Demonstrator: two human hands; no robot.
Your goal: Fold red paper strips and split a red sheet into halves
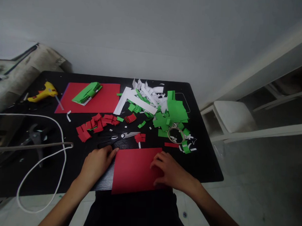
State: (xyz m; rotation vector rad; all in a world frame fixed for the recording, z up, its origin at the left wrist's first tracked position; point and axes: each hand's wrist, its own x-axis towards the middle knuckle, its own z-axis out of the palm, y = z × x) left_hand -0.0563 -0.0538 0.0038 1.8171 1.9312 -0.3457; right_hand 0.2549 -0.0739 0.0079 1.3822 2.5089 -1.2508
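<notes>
A red paper sheet (137,173) lies at the table's front edge, its near side reaching slightly past it. My left hand (97,160) rests on the table by the sheet's upper left corner; its thumb touches that corner and stands apart from the partly hidden fingers. Just beyond this hand are scissors (123,136) with dark handles, blades pointing right. On the sheet's right side lies my right hand (167,170), thumb and curved fingers apart, nothing visible held. Beyond the sheet lie small folded red paper pieces (83,132) and a red piece with a white strip (140,137).
Green and white paper scraps (151,99) cover the back right around a ring (175,135). A yellow glue gun (47,91), pliers (35,136) and a looping white cable (61,162) occupy the left. Folded green paper (87,92) sits on another red sheet (107,99).
</notes>
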